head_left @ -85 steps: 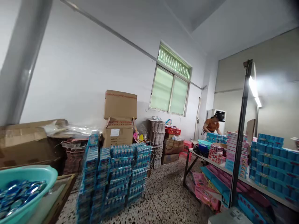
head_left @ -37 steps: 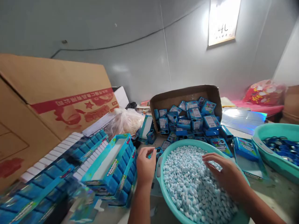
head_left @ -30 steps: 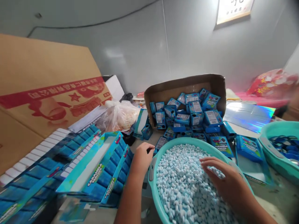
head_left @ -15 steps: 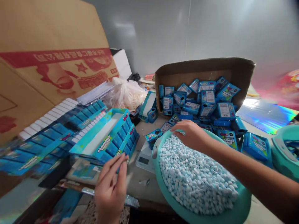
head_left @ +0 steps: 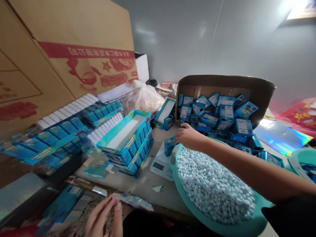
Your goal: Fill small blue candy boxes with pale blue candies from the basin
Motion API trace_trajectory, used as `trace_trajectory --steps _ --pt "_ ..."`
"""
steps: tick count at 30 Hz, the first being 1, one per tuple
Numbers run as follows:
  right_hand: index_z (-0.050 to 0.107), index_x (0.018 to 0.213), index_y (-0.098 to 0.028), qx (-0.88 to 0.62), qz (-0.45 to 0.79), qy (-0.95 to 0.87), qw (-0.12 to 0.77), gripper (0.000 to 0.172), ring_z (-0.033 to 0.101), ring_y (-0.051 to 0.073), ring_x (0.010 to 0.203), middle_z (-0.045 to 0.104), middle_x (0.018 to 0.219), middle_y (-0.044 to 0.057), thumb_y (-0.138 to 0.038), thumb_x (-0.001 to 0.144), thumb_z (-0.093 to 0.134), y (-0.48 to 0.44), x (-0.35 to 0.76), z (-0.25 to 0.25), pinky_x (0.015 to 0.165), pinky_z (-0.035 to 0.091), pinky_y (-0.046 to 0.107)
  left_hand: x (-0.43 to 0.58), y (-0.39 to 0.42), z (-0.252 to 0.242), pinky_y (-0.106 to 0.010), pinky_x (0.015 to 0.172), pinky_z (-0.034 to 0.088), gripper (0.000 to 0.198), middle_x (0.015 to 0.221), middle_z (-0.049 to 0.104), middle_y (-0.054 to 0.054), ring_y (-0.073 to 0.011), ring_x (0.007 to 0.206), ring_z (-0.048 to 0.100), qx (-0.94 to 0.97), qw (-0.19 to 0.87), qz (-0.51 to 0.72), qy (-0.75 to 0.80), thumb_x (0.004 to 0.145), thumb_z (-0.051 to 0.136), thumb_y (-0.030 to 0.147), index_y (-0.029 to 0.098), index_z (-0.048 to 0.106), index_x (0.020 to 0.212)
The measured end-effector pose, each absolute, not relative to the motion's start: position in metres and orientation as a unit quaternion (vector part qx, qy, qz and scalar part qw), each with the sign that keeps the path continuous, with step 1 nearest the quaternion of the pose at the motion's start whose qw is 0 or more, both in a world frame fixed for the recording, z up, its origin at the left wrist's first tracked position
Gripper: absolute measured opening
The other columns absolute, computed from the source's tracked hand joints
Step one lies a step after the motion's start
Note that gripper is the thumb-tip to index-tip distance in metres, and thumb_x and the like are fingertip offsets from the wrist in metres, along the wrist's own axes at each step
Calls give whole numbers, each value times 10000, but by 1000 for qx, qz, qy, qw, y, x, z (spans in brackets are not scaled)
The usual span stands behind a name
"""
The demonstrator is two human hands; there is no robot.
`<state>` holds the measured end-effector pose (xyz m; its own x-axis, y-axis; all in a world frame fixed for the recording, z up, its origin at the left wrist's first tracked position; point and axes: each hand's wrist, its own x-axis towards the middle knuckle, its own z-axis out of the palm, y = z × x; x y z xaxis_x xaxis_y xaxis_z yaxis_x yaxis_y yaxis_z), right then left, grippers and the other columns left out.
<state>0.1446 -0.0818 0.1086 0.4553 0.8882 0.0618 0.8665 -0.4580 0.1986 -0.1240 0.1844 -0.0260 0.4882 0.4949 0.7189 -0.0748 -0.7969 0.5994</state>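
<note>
My right hand reaches over the far rim of a teal basin. Its fingers are curled, with the tips beside a small blue candy box; whatever they hold is hidden. The box stands on a white kitchen scale. Small pale-blue candies fill much of the basin. At the bottom of the view, my left hand has its fingers stretched forward and slightly apart from the thumb. It hovers near the table's front edge, close to a shiny strip, with nothing visible in it.
A brown carton lies tipped behind the basin, spilling blue candy boxes. Left of the scale are stacked display trays and rows of boxes. A large carton rises behind them. Another teal basin is at the right.
My right hand has moved from above the basin's rim to beside the box on the scale. My left hand has dropped away from the stacked trays. The camera view has shifted left.
</note>
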Motion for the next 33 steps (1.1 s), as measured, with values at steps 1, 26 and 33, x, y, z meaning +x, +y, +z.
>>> trace_trajectory --steps 1,26,33 --pt "686 955 -155 852 82 511 81 225 565 256 1038 684 946 79 -15 909 516 -82 145 108 1065 237 504 -119 177 -19 -300 851 554 241 1107 667 -51 -205 981 651 818 300 477 122 934 674 390 198 737 1065" --pt "611 1311 -347 923 167 258 -232 306 559 313 1268 458 1511 43 -405 1067 436 -218 -13 57 905 573 556 -57 140 -61 -226 898 502 206 1082 665 -98 -156 1002 641 879 280 377 -82 1013 540 115 97 666 1175" --pt "514 1445 -345 899 163 355 -196 490 412 392 1395 292 1607 72 -371 961 587 -170 -37 47 978 477 718 -65 145 -70 -219 943 470 232 1083 655 -91 -146 1017 628 892 236 367 -114 1040 476 108 93 647 1196"
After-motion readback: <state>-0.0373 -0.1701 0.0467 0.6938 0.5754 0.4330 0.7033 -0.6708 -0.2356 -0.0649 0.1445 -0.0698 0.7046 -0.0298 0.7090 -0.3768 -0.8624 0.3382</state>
